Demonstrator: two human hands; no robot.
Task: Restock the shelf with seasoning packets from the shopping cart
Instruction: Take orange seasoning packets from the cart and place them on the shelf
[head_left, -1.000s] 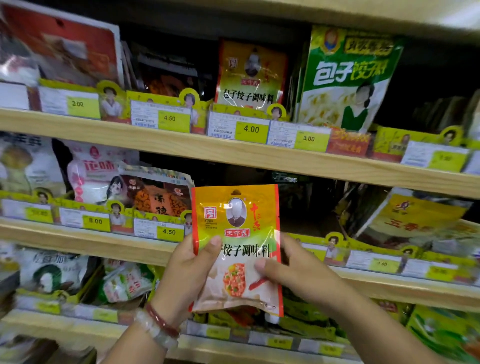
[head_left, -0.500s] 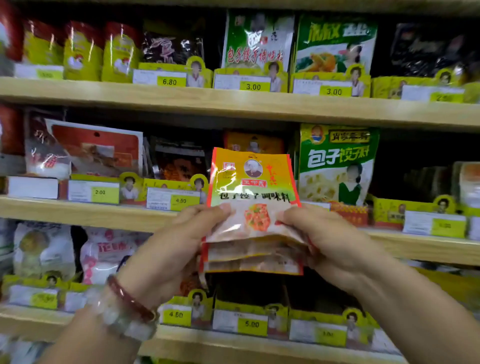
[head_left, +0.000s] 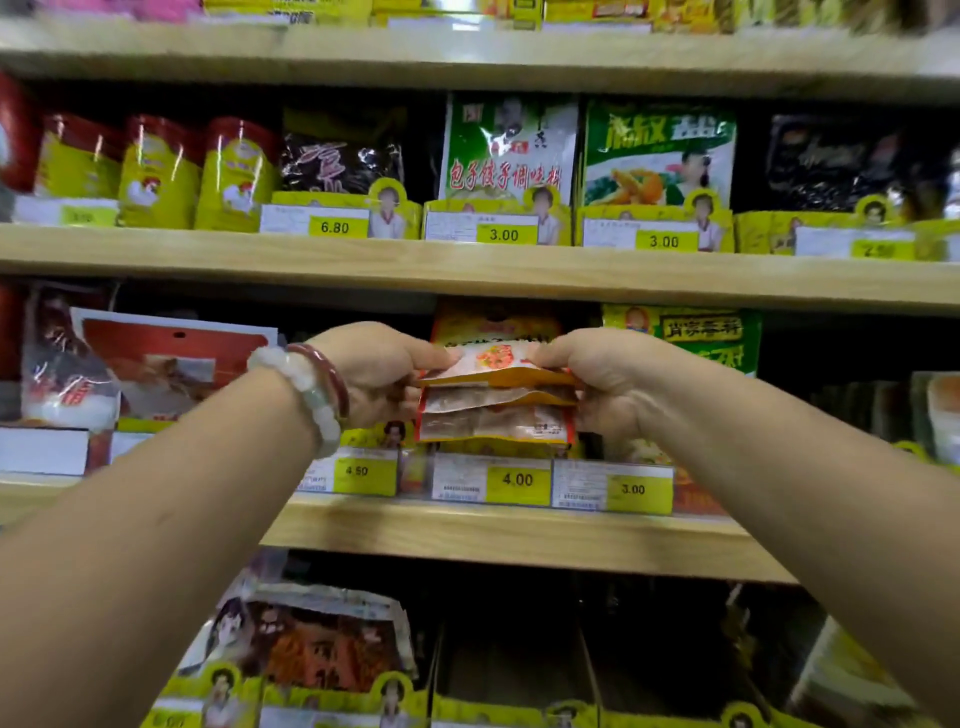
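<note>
Both hands are holding a small stack of orange-and-yellow plastic seasoning packets at the mouth of the middle wooden shelf, above the yellow 4.00 price tag. The left hand is pinching the stack's left edge, its grip clamped on the packets; the right hand is pinching the right edge likewise. A green dumpling-seasoning pouch is standing just beside them.
</note>
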